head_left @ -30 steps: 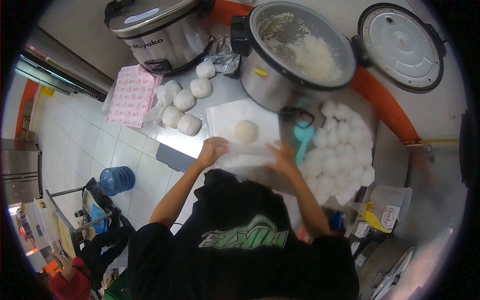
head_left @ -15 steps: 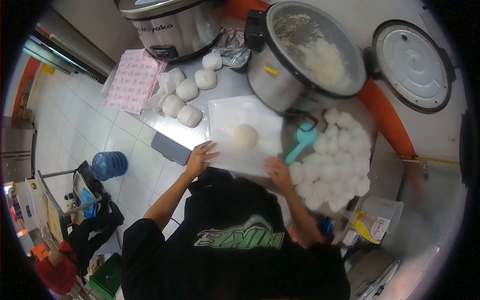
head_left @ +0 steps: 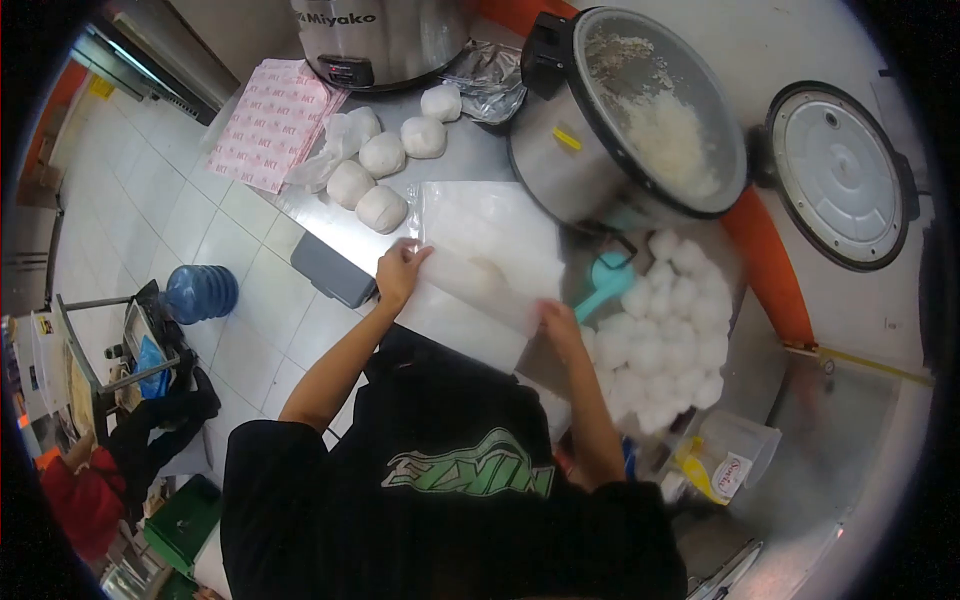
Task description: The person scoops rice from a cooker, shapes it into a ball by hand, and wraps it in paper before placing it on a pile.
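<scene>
A stack of white paper sheets [head_left: 455, 325] lies on the metal table. The near edge of the top sheet is lifted and folded over a round rice portion [head_left: 487, 275], which partly shows. My left hand [head_left: 402, 268] pinches the sheet's left corner. At its right corner my right hand [head_left: 556, 325] is closed on the same edge. Just right of that hand lie a turquoise scoop [head_left: 605, 285] and a heap of white rounded portions [head_left: 665, 335]. Several wrapped rice balls [head_left: 382, 156] sit beyond my left hand.
An open rice cooker [head_left: 560, 150] stands at the back, its lid [head_left: 842, 175] to the right. A second cooker [head_left: 385, 45], foil [head_left: 487, 80] and pink printed papers [head_left: 270, 125] are at the back left. A person in red [head_left: 85, 500] is at the lower left.
Both hands have moved up and grasped the near edge of the top sheet, folding it over the rice portion. The view has shifted slightly.
</scene>
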The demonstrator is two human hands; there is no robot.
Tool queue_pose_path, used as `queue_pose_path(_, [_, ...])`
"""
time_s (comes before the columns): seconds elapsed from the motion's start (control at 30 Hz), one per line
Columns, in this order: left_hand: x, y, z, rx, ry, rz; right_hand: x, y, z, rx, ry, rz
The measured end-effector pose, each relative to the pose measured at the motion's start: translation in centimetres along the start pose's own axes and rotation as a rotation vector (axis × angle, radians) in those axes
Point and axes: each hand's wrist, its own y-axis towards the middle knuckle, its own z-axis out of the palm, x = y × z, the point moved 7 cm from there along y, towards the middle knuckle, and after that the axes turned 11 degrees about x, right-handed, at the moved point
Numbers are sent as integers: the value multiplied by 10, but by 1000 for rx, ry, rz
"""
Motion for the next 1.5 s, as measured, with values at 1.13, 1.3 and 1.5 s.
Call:
queue_pose_path(1.13, [-58,-76,73,471,591,837,142,35,77,224,-774,-452])
queue_pose_path(1.3, [-54,-74,81,452,664,798,152,0,106,15,-902,-783])
queue_pose_path(1.5, [-44,-68,93,418,688,824,138,-19,121,-108,-1043,-908])
